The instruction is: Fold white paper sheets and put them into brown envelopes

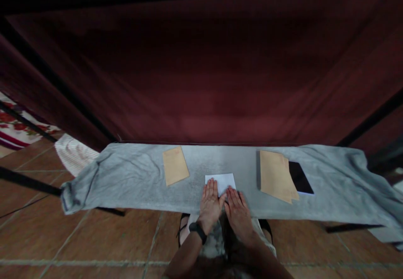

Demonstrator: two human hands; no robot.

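A white sheet of paper [224, 180] lies near the front edge of the cloth-covered bench, in front of me. My left hand [211, 200], with a dark watch [198, 232] on its wrist, presses flat on the paper's left part, fingers stretched out. Flat on its right part lies my right hand [236, 209], fingers also extended. The two thumbs come close together over the near edge, which the hands partly hide. Whether the paper is folded I cannot tell.
One brown envelope [175, 165] lies to the left. At the right, several brown envelopes [273, 174] are stacked, partly covering a dark flat object [300, 177]. A grey cloth [126, 182] drapes the bench. Behind it rises a dark red panel [214, 82].
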